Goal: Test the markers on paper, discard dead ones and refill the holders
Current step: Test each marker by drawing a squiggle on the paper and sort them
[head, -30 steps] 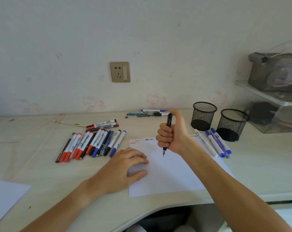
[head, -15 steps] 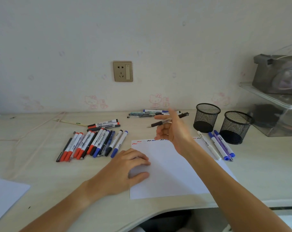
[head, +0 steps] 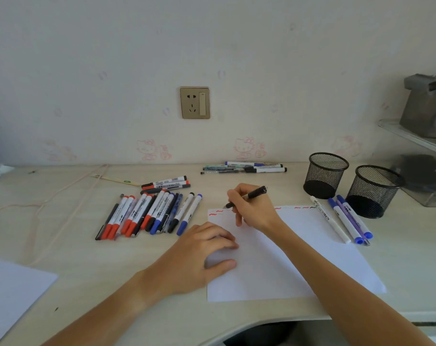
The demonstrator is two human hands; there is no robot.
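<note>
Right now a black pen (head: 249, 196) is held in a writing grip by the right hand (head: 253, 211), thumb and fingers pinched round its lower barrel. Its tip points toward ten o'clock and sits at the far edge of a white sheet of paper (head: 299, 258), beside a row of short red and dark squiggles (head: 215, 213) along that edge. The slant suits making one more test mark, probably the step in hand.

The left hand (head: 202, 253) rests at the sheet's near-left corner, fingers loosely curled and holding nothing, likely pinning the paper so it does not slide under the stroke.

At nine o'clock from the sheet, a row of capped red, black and blue markers (head: 149, 214) lies side by side on the table (head: 74, 245), apparently waiting to be tested. At twelve o'clock, near the wall, a smaller cluster of pens (head: 244, 168) lies crosswise; whether these are rejects cannot be told. At three o'clock, a white marker and several blue and purple ones (head: 346, 221) lie across the sheet's right edge, just in front of two black mesh holders (head: 350, 182), perhaps passed and staged for refilling. No pens show above the holders' rims.

A second sheet (head: 9, 290) lies at seven o'clock, well apart.
</note>
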